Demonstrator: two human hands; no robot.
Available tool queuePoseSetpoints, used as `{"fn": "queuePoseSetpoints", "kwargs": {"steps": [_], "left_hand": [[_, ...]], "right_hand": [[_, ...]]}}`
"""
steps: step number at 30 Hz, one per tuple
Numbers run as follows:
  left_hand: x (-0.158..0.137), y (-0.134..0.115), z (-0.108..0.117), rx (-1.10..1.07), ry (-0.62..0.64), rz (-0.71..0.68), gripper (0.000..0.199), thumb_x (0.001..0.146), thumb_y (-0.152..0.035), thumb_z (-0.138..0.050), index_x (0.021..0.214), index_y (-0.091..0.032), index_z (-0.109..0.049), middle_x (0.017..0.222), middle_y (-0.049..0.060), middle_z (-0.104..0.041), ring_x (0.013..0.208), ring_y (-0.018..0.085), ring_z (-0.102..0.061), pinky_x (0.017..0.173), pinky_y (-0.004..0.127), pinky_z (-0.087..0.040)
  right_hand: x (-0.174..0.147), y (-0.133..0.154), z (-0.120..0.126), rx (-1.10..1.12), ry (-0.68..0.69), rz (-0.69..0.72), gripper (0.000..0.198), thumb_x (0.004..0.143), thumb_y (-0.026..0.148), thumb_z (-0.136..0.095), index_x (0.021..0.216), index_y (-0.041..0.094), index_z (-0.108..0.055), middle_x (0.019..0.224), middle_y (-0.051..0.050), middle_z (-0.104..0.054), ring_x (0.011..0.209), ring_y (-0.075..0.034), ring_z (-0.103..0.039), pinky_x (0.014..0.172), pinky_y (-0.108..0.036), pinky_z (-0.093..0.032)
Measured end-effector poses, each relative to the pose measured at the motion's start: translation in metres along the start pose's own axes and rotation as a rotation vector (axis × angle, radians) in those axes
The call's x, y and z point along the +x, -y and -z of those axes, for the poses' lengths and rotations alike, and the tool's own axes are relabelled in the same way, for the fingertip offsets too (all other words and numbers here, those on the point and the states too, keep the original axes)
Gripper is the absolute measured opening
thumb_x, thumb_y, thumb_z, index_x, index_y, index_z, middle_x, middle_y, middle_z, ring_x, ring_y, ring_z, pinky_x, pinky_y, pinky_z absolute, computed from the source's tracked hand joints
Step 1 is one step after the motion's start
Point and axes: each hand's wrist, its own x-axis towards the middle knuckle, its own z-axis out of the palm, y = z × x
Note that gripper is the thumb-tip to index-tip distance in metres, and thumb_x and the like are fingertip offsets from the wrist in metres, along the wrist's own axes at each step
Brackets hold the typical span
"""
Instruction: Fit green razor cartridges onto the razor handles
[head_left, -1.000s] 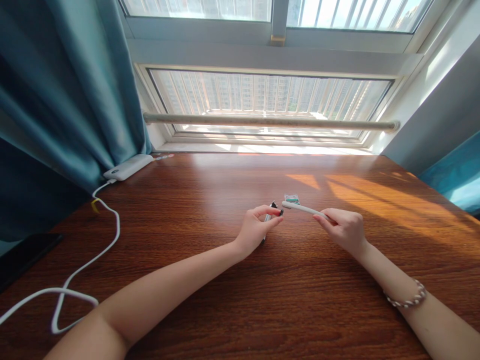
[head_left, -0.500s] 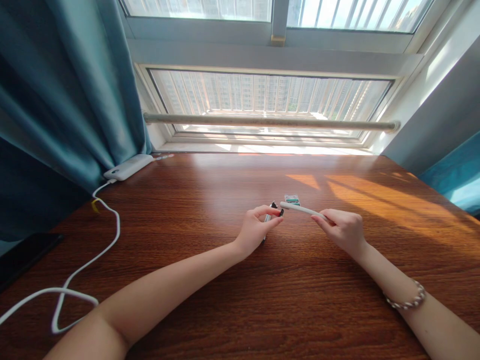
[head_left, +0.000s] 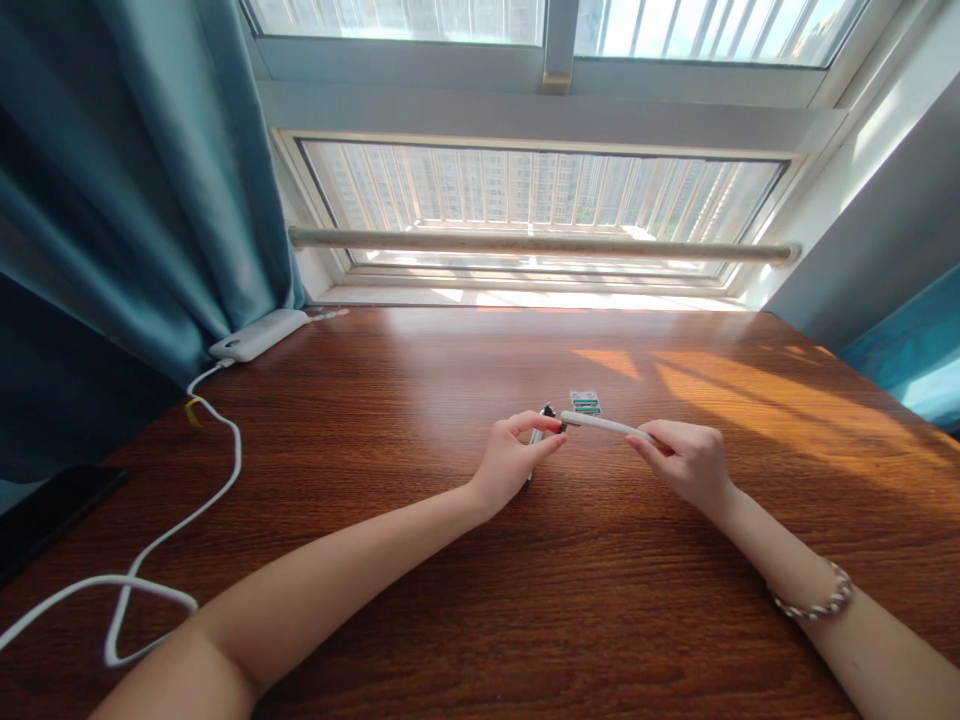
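Observation:
My left hand is closed in a pinch around a razor with a silvery handle and dark parts at its top end. Part of the handle is hidden behind the fingers. My right hand grips a white toothbrush by its handle. The brush head points left, bristles down, and meets the dark piece at my left fingertips. Just behind the brush, on the table, lies a small clear case with green-striped pieces in it, which look like razor cartridges.
The brown wooden table reaches to the window. A white box-shaped device with a white cable lies at the left, beside the blue curtain. A dark flat object sits at the left edge.
The toothbrush head has moved slightly down, onto the dark piece at my left fingertips. More of the clear case shows behind it. My left hand stays in place.

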Motion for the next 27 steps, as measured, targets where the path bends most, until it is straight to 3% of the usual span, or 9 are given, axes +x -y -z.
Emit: {"fn": "queuePoseSetpoints", "kwargs": {"steps": [5, 11, 27], "left_hand": [[-0.0001, 0.0, -0.0005, -0.003, 0.002, 0.0, 0.028, 0.065, -0.036, -0.064, 0.083, -0.015, -0.067, 0.078, 0.005, -0.065, 0.069, 0.014, -0.056, 0.063, 0.026, -0.039], [-0.0001, -0.0008, -0.0015, -0.002, -0.002, -0.008, 0.027, 0.065, -0.035, -0.064, 0.082, -0.014, -0.067, 0.072, 0.005, -0.064, 0.065, 0.013, -0.054, 0.062, 0.026, -0.039], [-0.0006, -0.0011, -0.0012, -0.01, -0.009, -0.014, 0.026, 0.064, -0.034, -0.065, 0.081, -0.015, -0.067, 0.07, 0.004, -0.063, 0.065, 0.014, -0.054, 0.061, 0.026, -0.039]], "right_hand": [[-0.0007, -0.0004, -0.0003, -0.014, -0.016, -0.045, 0.033, 0.081, 0.042, -0.048, 0.062, 0.018, -0.062, 0.049, 0.001, -0.055, 0.048, -0.009, -0.05, 0.052, -0.022, -0.028], [-0.0012, -0.0017, -0.0007, 0.005, -0.012, 0.018, 0.032, 0.08, 0.042, -0.049, 0.063, 0.018, -0.063, 0.05, 0.001, -0.057, 0.048, -0.009, -0.05, 0.052, -0.022, -0.028], [-0.0004, -0.0009, -0.0003, -0.045, -0.018, 0.018, 0.036, 0.081, 0.044, -0.047, 0.061, 0.018, -0.062, 0.049, 0.001, -0.057, 0.048, -0.009, -0.051, 0.051, -0.023, -0.026]]}}
